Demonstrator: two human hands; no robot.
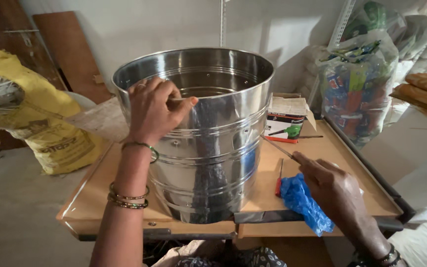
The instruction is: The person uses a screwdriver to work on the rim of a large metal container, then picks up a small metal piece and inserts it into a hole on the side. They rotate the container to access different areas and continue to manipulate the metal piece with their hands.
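The steel drum stands upright on the wooden table. My left hand clenches its rim, steadying it. My right hand pinches a thin rod just beside the wall; next it needs careful aim at a hole.

**Colours on the bench**

The steel drum is mirror silver with ridged bands. A crumpled bag is bright blue; the screwdriver handle red. The sack is yellow, the tabletop pale tan. The small box shows white, red and black, with a green tool pictured.
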